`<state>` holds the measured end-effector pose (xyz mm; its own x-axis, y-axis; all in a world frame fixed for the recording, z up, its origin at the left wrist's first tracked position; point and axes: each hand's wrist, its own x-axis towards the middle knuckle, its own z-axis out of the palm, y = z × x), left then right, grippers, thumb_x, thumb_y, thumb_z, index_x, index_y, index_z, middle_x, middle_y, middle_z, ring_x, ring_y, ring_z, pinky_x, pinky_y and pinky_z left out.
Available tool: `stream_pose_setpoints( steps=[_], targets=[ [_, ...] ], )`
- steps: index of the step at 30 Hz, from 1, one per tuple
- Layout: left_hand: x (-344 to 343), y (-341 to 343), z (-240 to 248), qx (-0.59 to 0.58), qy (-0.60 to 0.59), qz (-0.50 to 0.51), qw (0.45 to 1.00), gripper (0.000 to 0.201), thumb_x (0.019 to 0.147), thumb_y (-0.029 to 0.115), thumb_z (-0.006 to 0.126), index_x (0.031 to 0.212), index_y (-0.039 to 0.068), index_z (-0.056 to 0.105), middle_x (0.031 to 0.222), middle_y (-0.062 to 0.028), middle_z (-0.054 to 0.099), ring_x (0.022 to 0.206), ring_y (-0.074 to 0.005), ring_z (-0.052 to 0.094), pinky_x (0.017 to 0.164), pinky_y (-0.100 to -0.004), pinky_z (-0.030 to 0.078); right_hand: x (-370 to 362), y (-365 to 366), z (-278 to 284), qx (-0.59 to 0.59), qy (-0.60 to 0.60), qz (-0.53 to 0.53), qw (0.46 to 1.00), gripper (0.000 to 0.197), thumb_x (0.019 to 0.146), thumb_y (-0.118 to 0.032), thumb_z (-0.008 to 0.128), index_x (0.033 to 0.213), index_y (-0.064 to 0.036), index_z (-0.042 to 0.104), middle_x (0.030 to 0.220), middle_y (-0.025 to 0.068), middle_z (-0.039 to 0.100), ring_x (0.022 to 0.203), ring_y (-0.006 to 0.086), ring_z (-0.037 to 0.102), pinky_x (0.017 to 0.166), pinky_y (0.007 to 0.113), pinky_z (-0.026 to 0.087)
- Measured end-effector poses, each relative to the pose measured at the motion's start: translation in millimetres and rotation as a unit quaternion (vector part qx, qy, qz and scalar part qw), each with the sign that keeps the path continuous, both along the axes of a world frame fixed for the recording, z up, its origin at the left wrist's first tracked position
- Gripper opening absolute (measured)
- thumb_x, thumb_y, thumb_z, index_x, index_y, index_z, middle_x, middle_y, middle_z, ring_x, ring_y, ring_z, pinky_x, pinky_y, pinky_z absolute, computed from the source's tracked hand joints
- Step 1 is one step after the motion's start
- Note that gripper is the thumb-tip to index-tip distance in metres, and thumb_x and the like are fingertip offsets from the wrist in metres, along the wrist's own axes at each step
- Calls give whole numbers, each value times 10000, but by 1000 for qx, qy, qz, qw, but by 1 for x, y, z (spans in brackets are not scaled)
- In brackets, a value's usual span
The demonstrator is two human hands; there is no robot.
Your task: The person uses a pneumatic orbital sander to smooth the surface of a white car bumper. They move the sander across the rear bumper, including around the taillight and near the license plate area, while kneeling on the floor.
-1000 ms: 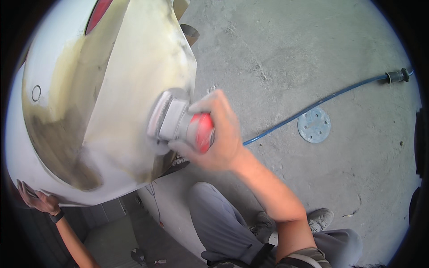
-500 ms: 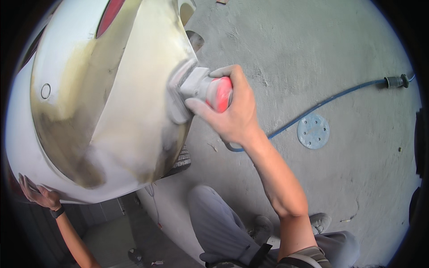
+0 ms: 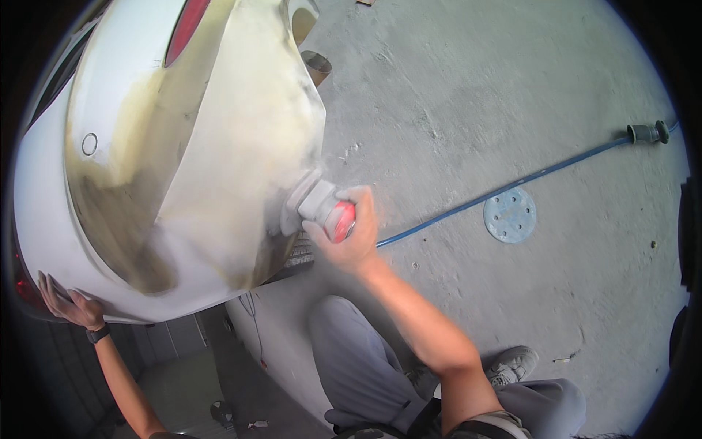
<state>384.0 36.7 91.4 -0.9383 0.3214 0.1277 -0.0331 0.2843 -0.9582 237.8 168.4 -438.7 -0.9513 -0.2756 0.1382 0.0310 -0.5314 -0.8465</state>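
My right hand (image 3: 349, 238) is wrapped round a dusty grey-and-red sander (image 3: 322, 205). The sander's pad lies against the right-hand edge of a white car bumper (image 3: 241, 124), low down near the tyre. Yellowish and dark sanded patches cover much of the bumper around it. At the far left my left hand (image 3: 73, 304) rests with its fingers spread on the white bodywork, near a red light. A dark band is on that wrist. The pad's working face is hidden against the bumper.
A blue hose (image 3: 504, 189) runs over the grey concrete floor to a dark coupling (image 3: 646, 134) at the right. Beside it lies a round perforated sanding disc (image 3: 510, 215). The car's tyre (image 3: 301, 252) shows beneath the bumper, and an exhaust pipe (image 3: 316, 66) shows farther away.
My right hand and the sander have moved down along the bumper edge, toward me. The left hand remains on the bodywork; the whole view has shifted slightly.
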Motion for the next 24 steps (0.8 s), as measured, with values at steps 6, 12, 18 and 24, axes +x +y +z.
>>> stream_pose_setpoints(
  steps=[6, 12, 18, 24],
  targets=[
    [1, -2, 1, -1, -1, -7, 1000, 625, 1072, 437, 464, 1448, -52, 562, 1503, -255, 589, 1421, -424, 528, 1204, -535, 353, -24, 3, 11, -22, 19, -23, 999, 621, 736, -188, 937, 1185, -29, 537, 1057, 186, 550, 889, 387, 602, 736, 462, 510],
    [3, -1, -3, -11, 6, -3, 1000, 621, 1071, 442, 439, 1448, -35, 568, 1509, -247, 586, 1422, -418, 524, 1210, -541, 343, -89, 9, 34, 12, 40, 2, 999, 556, 784, -252, 918, 1132, -18, 554, 1016, 183, 612, 888, 361, 630, 806, 427, 513],
    [-7, 5, -16, -12, 21, 27, 999, 651, 1076, 457, 386, 1508, -10, 526, 1541, -234, 561, 1494, -406, 436, 1247, -530, 287, 2, 7, 13, 38, -96, 49, 993, 619, 771, -277, 926, 1174, -20, 532, 1051, 191, 587, 941, 400, 626, 812, 470, 517],
    [-85, 76, -133, 64, -193, 142, 969, 760, 1006, 475, 563, 1594, 8, 448, 1684, -182, 413, 1595, -393, 308, 1301, -544, 155, 2, 8, -22, 108, -238, 105, 959, 724, 754, -386, 952, 1241, -21, 559, 1128, 205, 690, 1029, 340, 686, 919, 440, 537]
  ],
)
